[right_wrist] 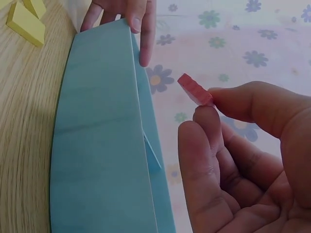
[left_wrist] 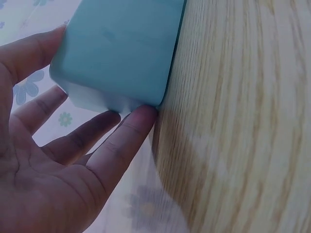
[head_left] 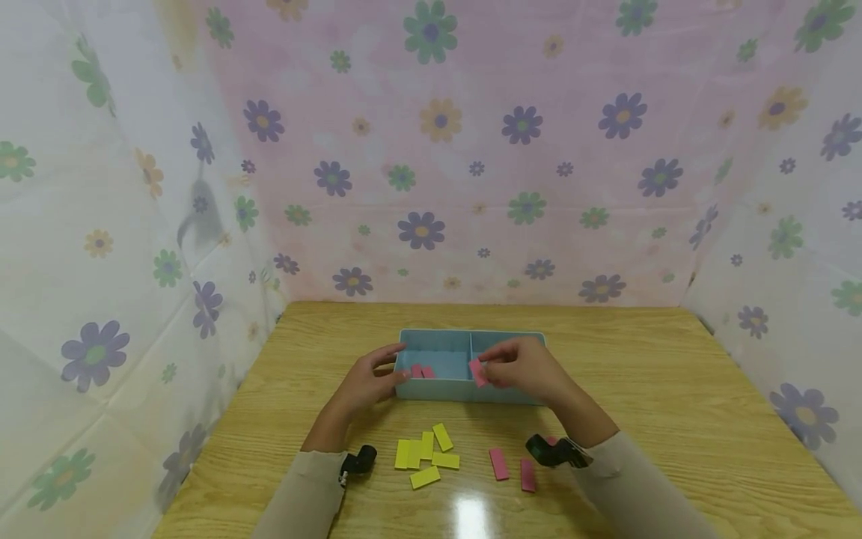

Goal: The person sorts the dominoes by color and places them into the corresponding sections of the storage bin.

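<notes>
A light-blue box [head_left: 436, 389] with a divider across it stands on the table, and two pink tiles [head_left: 428, 372] lie in its left compartment. My left hand [head_left: 367, 383] holds the box's left end, thumb at the front corner and fingers spread along the end wall [left_wrist: 116, 48]. Over the box, close to the divider, my right hand [head_left: 528, 367] pinches another pink tile [head_left: 478, 373] between thumb and fingertips. In the right wrist view this tile [right_wrist: 195, 90] sits above the rim level, tilted. The right compartment's floor is mostly hidden behind the right hand.
Several yellow tiles [head_left: 425, 477] lie in front of the box, some overlapping. To their right are pink tiles [head_left: 498, 464], one partly hidden under the right wrist's camera [head_left: 555, 451]. Flowered cloth [head_left: 431, 180] surrounds the wooden table [head_left: 323, 337] at the back and sides.
</notes>
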Demonstrator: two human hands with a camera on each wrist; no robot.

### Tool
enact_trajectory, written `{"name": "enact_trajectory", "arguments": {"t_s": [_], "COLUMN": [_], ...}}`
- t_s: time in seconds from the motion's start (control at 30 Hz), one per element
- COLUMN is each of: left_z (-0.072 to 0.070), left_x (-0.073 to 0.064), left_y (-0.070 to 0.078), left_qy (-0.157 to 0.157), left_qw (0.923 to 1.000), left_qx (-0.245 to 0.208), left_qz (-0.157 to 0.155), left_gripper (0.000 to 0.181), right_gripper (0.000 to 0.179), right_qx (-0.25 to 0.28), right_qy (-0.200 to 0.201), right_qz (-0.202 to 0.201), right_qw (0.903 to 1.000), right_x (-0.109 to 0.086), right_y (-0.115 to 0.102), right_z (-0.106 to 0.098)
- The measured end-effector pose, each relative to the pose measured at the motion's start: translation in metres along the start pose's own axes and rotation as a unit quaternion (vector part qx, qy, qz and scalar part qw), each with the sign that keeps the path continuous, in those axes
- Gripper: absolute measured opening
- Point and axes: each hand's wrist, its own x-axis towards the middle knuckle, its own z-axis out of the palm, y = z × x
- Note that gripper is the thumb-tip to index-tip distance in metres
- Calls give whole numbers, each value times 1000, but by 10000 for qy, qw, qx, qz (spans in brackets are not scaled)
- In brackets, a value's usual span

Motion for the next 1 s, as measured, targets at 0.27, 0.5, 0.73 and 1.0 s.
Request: {"name": "enact_trajectory", "arguments": {"t_s": [0.27,0.5,0.73,1.0], "left_z": [1,2,2,2], "left_x": [-1,-2,-3,-2], "left_y": [2,2,3,0], "left_qy": [-4,118,135,78], "left_qw": [9999,9999,9999,9999], "left_qx": [91,-6,-38,-111], "left_qz": [-59,-126,-69,-74], "left_gripper": [65,63,63,63], "right_gripper": [27,28,31,32], "right_qx": [109,252,550,813], "right_qy": [124,218,329,309], "right_qz": [130,295,336,277], "right_qw": [9998,9990,9974,9958], "right_x": [7,18,28,34], "right_y": [-1,-4,-12,-13], "right_z": [4,9,8,9]}}
